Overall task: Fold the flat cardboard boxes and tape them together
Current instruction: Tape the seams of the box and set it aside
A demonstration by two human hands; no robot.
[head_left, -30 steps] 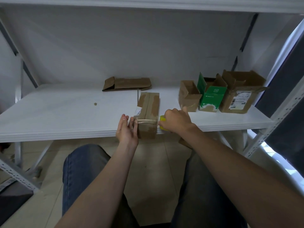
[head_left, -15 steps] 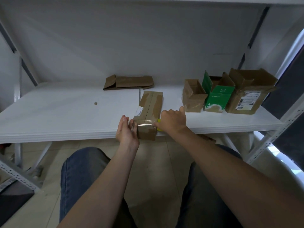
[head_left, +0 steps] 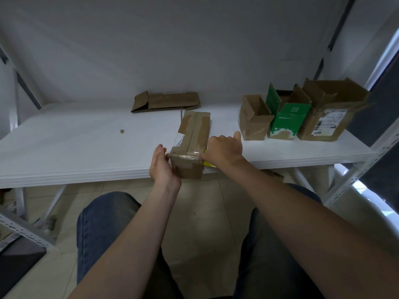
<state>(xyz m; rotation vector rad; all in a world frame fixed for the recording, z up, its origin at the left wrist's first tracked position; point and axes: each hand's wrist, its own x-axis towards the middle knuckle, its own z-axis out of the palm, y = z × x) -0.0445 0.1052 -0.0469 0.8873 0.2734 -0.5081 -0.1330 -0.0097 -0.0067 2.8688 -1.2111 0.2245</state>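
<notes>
Working down from the broad white shelf board [head_left: 75, 147], we find the long brown cardboard box [head_left: 193, 137] lying lengthwise at its front edge, its near end just over the lip. Our left hand [head_left: 160, 167] presses flat and straight-fingered against the box's left side, while our right hand [head_left: 224, 147], a second ago just beside the box, now touches its right edge, curled round a small yellow tape roll [head_left: 208, 164]. The clear shiny tape strip [head_left: 185, 156] now spans the near end, so we judge this seam nearly closed.
</notes>
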